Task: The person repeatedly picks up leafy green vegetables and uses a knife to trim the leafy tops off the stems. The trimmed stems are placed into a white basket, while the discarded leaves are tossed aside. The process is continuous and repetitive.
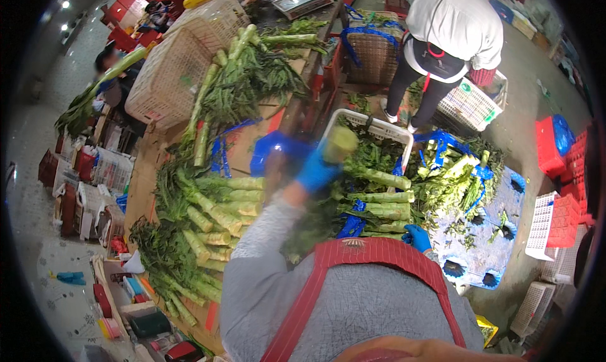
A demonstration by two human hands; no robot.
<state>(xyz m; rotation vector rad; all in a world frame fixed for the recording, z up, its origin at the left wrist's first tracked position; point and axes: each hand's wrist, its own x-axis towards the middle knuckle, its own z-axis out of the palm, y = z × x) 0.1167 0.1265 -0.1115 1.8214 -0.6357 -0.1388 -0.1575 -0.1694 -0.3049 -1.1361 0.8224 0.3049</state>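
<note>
My left hand (318, 171), in a blue glove, is shut around a thick green stalk (342, 144), probably celtuce, with its pale cut end up; motion blurs both. Below it to the right, a row of leafy stalks (386, 209) lies with cut ends to the right and blue tape (352, 224) across them. My right hand (417, 238), also blue-gloved, is at the cut ends of the lowest stalks; whether its fingers grip one is unclear. To the left, many more stalks (213, 239) lie on a cardboard-covered table (142, 182). A blurred blue object (274, 149) is behind my left forearm.
A white crate (378, 131) with leaves stands ahead, near a person in a white top (454, 26). Bundles with blue tape (450, 168) lie on a blue pallet (502, 210) at right. Tall plastic baskets (165, 78) and a scale (303, 1) stand farther off.
</note>
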